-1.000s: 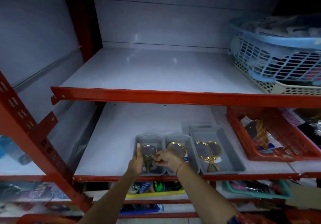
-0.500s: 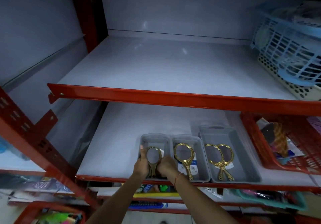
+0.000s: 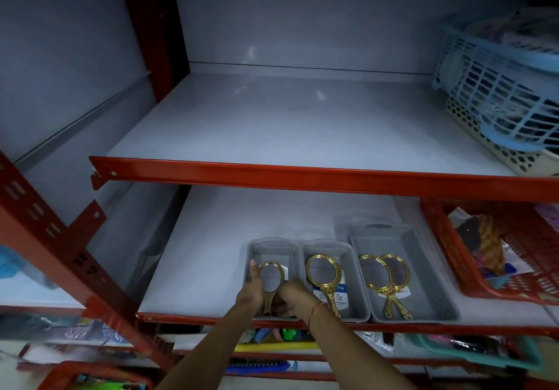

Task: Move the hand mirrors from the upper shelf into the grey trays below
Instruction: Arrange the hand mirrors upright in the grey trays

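Mostly readable, but both hands' fingers overlap at the mirror handle, so who grips it is unclear. Left hand lies along the left side of the mirror, thumb up beside the oval glass; grip can't be confirmed. Right hand is curled at the handle's right side, apparently pinching it; fingertips hidden. That mirror sits in the left tray, handle toward the lower shelf's front edge. Count: three grey trays in a row at the front edge. Middle tray holds one mirror on a label card; right tray holds two overlapping. Four gold mirrors total. Upper shelf carries only baskets at its right edge, cut off by the frame.
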Tool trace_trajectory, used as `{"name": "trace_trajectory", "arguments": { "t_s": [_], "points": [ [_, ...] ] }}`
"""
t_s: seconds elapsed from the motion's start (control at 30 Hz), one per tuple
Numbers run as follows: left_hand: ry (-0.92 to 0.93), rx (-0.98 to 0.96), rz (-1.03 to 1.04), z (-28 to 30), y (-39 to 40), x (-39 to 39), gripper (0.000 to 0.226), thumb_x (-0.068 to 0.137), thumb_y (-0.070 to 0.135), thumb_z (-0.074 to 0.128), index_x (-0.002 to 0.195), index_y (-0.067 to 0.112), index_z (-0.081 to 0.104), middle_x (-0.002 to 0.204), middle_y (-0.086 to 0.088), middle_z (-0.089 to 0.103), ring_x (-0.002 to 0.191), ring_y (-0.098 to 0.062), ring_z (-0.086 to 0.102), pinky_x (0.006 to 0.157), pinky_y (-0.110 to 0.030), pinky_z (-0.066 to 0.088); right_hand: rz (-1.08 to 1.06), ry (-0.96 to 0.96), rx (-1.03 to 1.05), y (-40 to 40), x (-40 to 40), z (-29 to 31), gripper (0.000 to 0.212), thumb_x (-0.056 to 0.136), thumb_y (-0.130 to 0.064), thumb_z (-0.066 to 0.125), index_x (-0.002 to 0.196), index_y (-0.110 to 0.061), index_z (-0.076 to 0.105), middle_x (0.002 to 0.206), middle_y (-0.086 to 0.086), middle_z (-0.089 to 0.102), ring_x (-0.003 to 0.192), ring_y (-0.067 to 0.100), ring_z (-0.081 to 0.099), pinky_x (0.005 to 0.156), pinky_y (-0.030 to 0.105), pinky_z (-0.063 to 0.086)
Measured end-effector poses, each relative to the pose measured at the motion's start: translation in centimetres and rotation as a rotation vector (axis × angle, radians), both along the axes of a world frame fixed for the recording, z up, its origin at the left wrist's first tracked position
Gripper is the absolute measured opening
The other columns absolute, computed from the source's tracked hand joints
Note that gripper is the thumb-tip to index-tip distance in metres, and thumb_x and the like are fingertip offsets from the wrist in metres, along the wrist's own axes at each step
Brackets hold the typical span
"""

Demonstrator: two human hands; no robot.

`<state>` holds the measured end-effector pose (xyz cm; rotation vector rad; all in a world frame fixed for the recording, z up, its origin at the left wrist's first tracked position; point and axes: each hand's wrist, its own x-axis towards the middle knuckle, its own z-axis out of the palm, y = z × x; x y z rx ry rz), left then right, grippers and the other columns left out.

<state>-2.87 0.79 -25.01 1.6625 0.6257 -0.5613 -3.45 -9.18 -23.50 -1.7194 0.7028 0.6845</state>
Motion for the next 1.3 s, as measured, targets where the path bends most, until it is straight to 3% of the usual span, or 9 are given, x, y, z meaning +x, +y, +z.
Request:
{"name": "trace_trajectory", "arguments": {
  "t_s": [0.3,0.43,0.57,0.67,0.77,0.9,1.0,1.13,1.3],
  "points": [
    [-0.078,0.186,-0.060,2.0,-0.2,-1.1,0.081,0.096,0.059,0.009,0.141,0.003,0.047,0.142,-0.026,0.050,0.132,-0.039,0.047,0.114,-0.045,0.037,-0.040,-0.056,0.014,-0.9,-1.0,2.0,0.030,0.091,-0.004,0.047,0.114,0.005,0.063,0.109,0.024,0.071,0.088,0.034,0.073,0.077,0.039,0.059],
    [-0.290,0.205,-0.003,3.1,-1.8,-1.6,0.071,0.101,0.049,0.016,0.100,0.000,0.069,0.111,-0.023,0.069,0.106,-0.035,0.063,0.096,-0.039,0.050,-0.208,-0.157,0.036,-3.9,-1.2,2.8,0.015,0.087,0.000,0.053,0.087,0.002,0.068,0.096,0.024,0.072,0.080,0.029,0.068,0.085,0.043,0.058],
    [-0.322,-0.044,-0.020,3.0,-5.7,-1.3,0.058,0.103,0.042,0.025,0.067,0.016,0.062,0.086,-0.015,0.065,0.092,-0.032,0.066,0.094,-0.047,0.053,-0.368,-0.238,0.000,-7.9,-1.7,2.7,0.024,0.088,-0.004,0.053,0.067,-0.009,0.062,0.076,0.014,0.066,0.073,0.030,0.066,0.074,0.040,0.057],
    [-0.159,-0.235,-0.056,1.5,-8.5,-1.3,0.062,0.099,0.051,0.027,0.069,0.010,0.062,0.068,-0.013,0.061,0.065,-0.027,0.060,0.066,-0.037,0.051,-0.349,-0.234,-0.129,-10.7,-2.2,1.9,0.027,0.086,-0.007,0.053,0.059,-0.010,0.055,0.071,0.014,0.059,0.067,0.027,0.059,0.061,0.033,0.045],
    [-0.048,-0.271,-0.059,0.1,-10.1,-1.4,0.069,0.095,0.061,0.025,0.045,0.019,0.046,0.037,0.001,0.044,0.039,-0.015,0.038,0.046,-0.022,0.027,-0.280,-0.183,-0.216,-12.2,-2.5,0.8,0.032,0.091,-0.011,0.048,0.059,-0.009,0.051,0.065,0.011,0.057,0.066,0.025,0.056,0.062,0.032,0.042],
    [-0.065,-0.127,-0.102,-1.0,-11.9,-1.7,0.068,0.093,0.066,0.017,0.061,0.019,0.055,0.066,-0.008,0.056,0.072,-0.025,0.060,0.072,-0.032,0.051,-0.117,-0.123,-0.208,-12.8,-2.6,0.0,0.010,0.090,-0.010,0.050,0.084,-0.005,0.056,0.087,0.014,0.060,0.078,0.023,0.056,0.067,0.028,0.041],
    [-0.058,-0.183,-0.081,-1.2,-13.0,-1.4,0.077,0.094,0.064,0.014,0.116,0.012,0.066,0.120,-0.019,0.065,0.123,-0.030,0.055,0.114,-0.042,0.039,-0.018,-0.103,-0.215,-13.1,-2.5,0.0,0.008,0.090,-0.012,0.048,0.096,-0.008,0.052,0.090,0.011,0.056,0.090,0.022,0.056,0.073,0.029,0.045],
    [-0.071,-0.182,-0.012,-1.0,-13.9,-1.1,0.080,0.095,0.061,0.018,0.139,0.001,0.049,0.143,-0.022,0.051,0.136,-0.032,0.045,0.118,-0.044,0.032,0.040,-0.056,-0.176,-13.6,-2.5,0.7,0.012,0.088,-0.013,0.048,0.089,-0.007,0.058,0.115,0.021,0.067,0.109,0.035,0.065,0.095,0.044,0.055],
    [-0.075,-0.088,0.010,-1.1,-14.0,-1.2,0.085,0.093,0.065,0.015,0.136,0.003,0.053,0.138,-0.023,0.055,0.131,-0.033,0.050,0.115,-0.042,0.036,0.023,-0.017,-0.097,-14.0,-2.4,1.1,0.012,0.091,-0.012,0.047,0.090,-0.006,0.058,0.119,0.021,0.067,0.109,0.036,0.065,0.090,0.042,0.057]
  ]
}}
